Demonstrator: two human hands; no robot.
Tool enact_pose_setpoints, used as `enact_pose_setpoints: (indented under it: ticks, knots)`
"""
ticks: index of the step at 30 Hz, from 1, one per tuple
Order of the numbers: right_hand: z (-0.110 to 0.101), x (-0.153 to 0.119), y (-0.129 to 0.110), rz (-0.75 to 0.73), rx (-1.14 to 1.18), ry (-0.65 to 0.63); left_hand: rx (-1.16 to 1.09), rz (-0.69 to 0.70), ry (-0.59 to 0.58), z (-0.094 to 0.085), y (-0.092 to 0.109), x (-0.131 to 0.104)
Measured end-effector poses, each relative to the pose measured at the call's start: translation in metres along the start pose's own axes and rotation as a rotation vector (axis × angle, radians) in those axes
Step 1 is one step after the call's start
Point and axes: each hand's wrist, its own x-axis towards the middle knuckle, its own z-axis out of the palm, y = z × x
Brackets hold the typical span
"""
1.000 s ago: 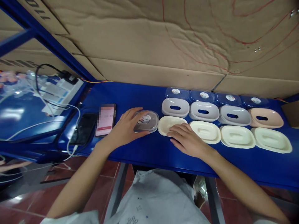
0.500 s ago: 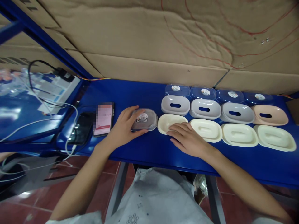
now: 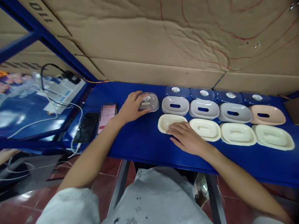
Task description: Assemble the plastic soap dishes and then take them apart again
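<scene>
My left hand (image 3: 132, 109) is closed around a greyish soap dish with a clear lid (image 3: 151, 105), fingers on its far left side and thumb on the near side. A round sticker and a pale slot show through the lid. My right hand (image 3: 185, 137) rests with loosely bent fingers over the near right part of a cream soap dish tray (image 3: 163, 123), the thumb apart near its rim. More cream trays (image 3: 204, 130) continue the front row. Behind them stand grey slotted soap dishes (image 3: 168, 107) and a peach one (image 3: 277, 115).
Clear lids with stickers (image 3: 177, 90) form the back row against the cardboard wall (image 3: 140, 53). Two phones lie left of my left hand, one with a lit screen (image 3: 112, 111) and one dark (image 3: 86, 126). White cables (image 3: 80, 119) and a black adapter (image 3: 71, 77) are further left.
My left hand has moved the lidded soap dish away from me, from beside the front cream tray to beside the grey dish row. My right hand stays over the cream tray.
</scene>
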Motion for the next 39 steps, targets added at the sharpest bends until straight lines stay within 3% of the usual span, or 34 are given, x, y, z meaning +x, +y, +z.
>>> enact_pose_setpoints:
  ticks: [4,10,19,27,33,35,39]
  knots:
    - [0.001,-0.001,-0.001,-0.004,-0.019,-0.003,0.016,-0.039,-0.005,0.002,-0.016,0.024]
    - [0.002,-0.002,-0.002,-0.012,-0.049,0.004,0.123,-0.127,0.008,0.000,-0.022,0.043]
    - [0.001,-0.003,-0.004,-0.001,-0.040,-0.009,0.045,-0.106,-0.006,0.010,-0.034,0.063]
    - [-0.001,-0.002,-0.005,0.014,-0.024,-0.041,0.087,-0.204,0.155,0.028,0.002,0.050]
    - [-0.003,-0.002,-0.008,0.009,-0.045,-0.045,0.058,-0.147,0.235,0.022,0.041,0.037]
    - [-0.002,-0.002,-0.008,0.014,-0.040,-0.049,-0.073,-0.031,0.176,0.020,0.055,0.035]
    - [-0.001,-0.002,-0.007,0.024,-0.038,-0.046,-0.301,0.213,-0.097,0.026,0.078,0.029]
